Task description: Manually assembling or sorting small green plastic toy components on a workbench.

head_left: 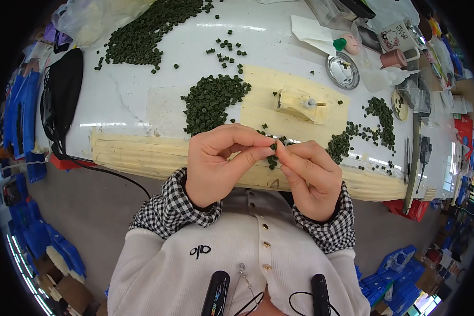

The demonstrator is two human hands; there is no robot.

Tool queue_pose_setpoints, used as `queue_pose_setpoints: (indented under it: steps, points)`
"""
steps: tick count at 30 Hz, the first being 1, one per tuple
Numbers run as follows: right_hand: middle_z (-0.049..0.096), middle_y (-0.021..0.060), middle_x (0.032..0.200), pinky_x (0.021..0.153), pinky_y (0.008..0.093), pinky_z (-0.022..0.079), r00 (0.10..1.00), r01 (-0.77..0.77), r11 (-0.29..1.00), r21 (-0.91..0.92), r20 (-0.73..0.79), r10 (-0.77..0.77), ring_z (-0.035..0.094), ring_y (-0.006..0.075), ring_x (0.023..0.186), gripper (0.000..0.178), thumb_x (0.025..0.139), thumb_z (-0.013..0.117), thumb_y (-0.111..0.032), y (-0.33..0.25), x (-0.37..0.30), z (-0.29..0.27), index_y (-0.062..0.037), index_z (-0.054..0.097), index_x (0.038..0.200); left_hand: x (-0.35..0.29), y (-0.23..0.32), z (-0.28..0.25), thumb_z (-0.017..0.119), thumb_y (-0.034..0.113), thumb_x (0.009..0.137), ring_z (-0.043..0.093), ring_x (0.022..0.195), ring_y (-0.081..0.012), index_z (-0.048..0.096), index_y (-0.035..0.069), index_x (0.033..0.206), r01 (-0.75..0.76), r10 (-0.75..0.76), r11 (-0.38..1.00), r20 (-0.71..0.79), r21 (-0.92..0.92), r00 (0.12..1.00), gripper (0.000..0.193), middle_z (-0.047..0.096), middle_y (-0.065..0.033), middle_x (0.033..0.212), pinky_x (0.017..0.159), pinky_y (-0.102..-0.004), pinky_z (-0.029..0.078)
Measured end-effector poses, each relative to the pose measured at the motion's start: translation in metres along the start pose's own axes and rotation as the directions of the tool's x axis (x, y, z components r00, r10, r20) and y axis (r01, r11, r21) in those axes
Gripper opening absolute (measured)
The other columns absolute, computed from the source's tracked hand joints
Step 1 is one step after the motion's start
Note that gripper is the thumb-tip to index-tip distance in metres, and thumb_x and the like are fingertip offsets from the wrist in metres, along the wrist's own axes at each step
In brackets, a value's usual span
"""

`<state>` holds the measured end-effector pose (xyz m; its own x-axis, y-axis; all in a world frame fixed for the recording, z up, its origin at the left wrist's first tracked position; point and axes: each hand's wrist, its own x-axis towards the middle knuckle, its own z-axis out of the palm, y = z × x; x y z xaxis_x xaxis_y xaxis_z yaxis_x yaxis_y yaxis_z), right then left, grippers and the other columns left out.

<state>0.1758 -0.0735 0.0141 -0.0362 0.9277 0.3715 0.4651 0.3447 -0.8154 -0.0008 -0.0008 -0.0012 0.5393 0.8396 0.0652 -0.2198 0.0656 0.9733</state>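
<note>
Between the fingertips of my two hands is a small dark green plastic part (273, 147). My left hand (218, 160) pinches it between thumb and forefinger. From the other side my right hand (313, 176) meets it with its fingers bent together; whether these fingers grip the same part or another tiny piece is hidden. Just beyond my left hand lies a heap of the same green parts (210, 102). A smaller group (339, 146) lies to the right of my right hand. Past my hands stands a taped block with a metal pin (303, 105), on a sheet of yellow tape (255, 84).
A large green pile (137, 39) spreads at the back left beside a clear plastic bag (92, 21). More parts (382, 118) lie at right, near a round metal lid (343, 70), a white squeeze bottle (382, 78) and tweezers (407, 158). Yellow tape covers the table's front edge (137, 152).
</note>
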Motion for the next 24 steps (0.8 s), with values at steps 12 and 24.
queue_pose_setpoints:
  steps: [12, 24]
  points:
    - [0.063, 0.0129, 0.086, 0.066, 0.0302, 0.049, 0.968, -0.136, 0.967, -0.215, -0.238, 0.083, 0.060, 0.0243, 0.074, 0.023, 0.078, 0.067, 0.005, 0.014, -0.013, -0.015, 0.0018, 0.066, 0.100, 0.002, 0.002, -0.007, 0.071, -0.004, 0.076, 0.063, 0.075, -0.0172, 0.068, -0.001, 0.091, -0.158, 0.156, 0.835, 0.049, 0.527, 0.987, 0.015, 0.066, -0.0093, 0.082, 0.063, -0.0262, 0.050]
    - [0.059, 0.0075, 0.077, 0.069, 0.0360, 0.044, 0.967, -0.213, 0.637, -0.741, -0.255, 0.026, 0.053, 0.0265, 0.077, 0.010, 0.073, 0.071, -0.003, 0.037, -0.014, -0.044, -0.0017, 0.065, 0.082, -0.002, -0.012, -0.005, 0.073, -0.004, 0.070, 0.051, 0.072, -0.0227, 0.068, 0.001, 0.090, -0.404, 0.314, 0.362, 0.298, 0.840, 0.902, 0.022, 0.056, -0.0069, 0.077, 0.061, -0.0314, 0.043]
